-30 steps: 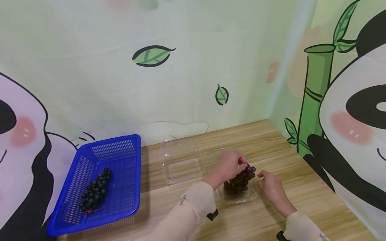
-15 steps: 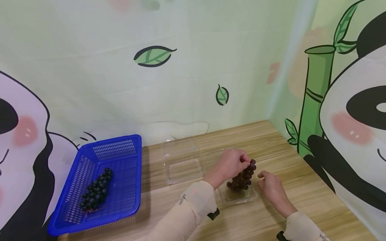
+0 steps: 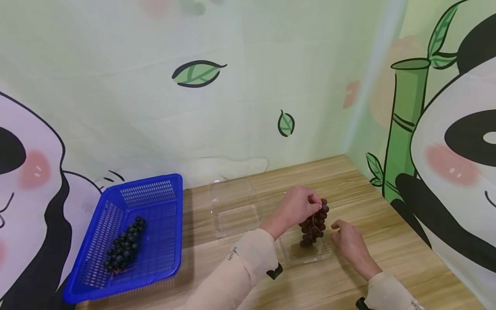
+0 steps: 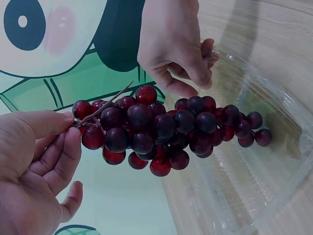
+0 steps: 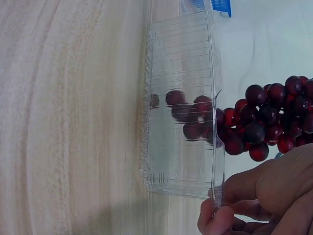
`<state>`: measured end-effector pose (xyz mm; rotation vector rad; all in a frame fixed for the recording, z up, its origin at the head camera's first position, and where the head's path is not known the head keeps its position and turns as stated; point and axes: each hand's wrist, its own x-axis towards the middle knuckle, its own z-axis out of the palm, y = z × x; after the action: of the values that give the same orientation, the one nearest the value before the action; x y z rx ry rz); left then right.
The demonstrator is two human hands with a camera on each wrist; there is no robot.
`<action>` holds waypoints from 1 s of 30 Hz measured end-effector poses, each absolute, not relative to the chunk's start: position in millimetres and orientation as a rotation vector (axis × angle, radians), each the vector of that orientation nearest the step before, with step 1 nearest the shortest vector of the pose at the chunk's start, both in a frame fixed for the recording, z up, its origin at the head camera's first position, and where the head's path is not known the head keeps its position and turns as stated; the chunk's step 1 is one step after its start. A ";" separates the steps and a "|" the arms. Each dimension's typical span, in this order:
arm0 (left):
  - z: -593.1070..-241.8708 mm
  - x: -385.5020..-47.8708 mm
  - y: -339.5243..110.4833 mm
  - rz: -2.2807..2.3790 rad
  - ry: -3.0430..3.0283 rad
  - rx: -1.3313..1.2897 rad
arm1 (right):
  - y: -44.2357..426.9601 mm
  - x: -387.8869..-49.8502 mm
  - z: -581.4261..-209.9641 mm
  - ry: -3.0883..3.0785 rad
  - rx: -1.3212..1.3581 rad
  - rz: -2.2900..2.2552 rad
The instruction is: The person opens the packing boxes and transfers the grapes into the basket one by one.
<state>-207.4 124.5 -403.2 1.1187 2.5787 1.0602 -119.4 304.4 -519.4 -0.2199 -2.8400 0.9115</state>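
A bunch of dark red grapes (image 4: 161, 125) hangs by its stem from my left hand (image 3: 296, 207), whose thumb and fingers pinch the stem's top. Its lower grapes (image 5: 190, 115) show through the wall of a clear plastic clamshell box (image 5: 181, 156), inside the box's tray. On the box's right side my right hand (image 3: 350, 242) pinches the rim between thumb and fingers, as the right wrist view shows. In the left wrist view the right hand (image 4: 171, 49) appears behind the grapes. The left hand partly covers the box's lid in the head view.
At left stands a blue plastic basket (image 3: 176, 232) with a bunch of blackish grapes (image 3: 125, 245) in it. A second clear box (image 3: 236, 219) lies opened between basket and hands. A printed cloth wall (image 3: 240, 107) borders the wooden table (image 3: 217, 267) behind and at right.
My left hand has risen slightly and lifted the red grapes from lying in the box to hanging upright by the stem. The right hand has stayed at the box's rim.
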 end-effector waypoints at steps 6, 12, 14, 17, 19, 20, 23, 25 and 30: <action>-396.8 -205.5 125.2 1.059 2.606 1.118 | 304.3 -119.3 -519.2 -2.837 -0.210 0.899; -390.0 -207.1 125.1 1.034 2.628 1.184 | 304.4 -118.7 -518.7 -2.837 -0.211 0.890; -386.7 -207.6 124.2 1.034 2.633 1.208 | 304.4 -118.5 -518.2 -2.840 -0.213 0.893; -382.5 -207.7 123.3 1.038 2.648 1.235 | 304.4 -118.8 -517.1 -2.851 -0.224 0.911; -380.7 -207.5 122.9 1.036 2.656 1.248 | 304.3 -118.8 -516.6 -2.857 -0.227 0.918; -379.9 -207.5 122.8 1.040 2.653 1.251 | 304.2 -119.1 -516.3 -2.857 -0.226 0.916; -377.8 -208.3 122.5 1.019 2.662 1.263 | 303.9 -118.8 -516.5 -2.855 -0.224 0.907; -375.9 -209.2 121.7 0.997 2.677 1.269 | 303.8 -119.0 -516.9 -2.851 -0.219 0.899; -370.6 -209.5 120.3 0.983 2.705 1.269 | 303.3 -117.9 -517.5 -2.851 -0.232 0.921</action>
<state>-209.5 120.3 -370.6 1.2687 2.7050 0.9833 -117.9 303.3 -517.5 -0.2320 -2.8508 0.9206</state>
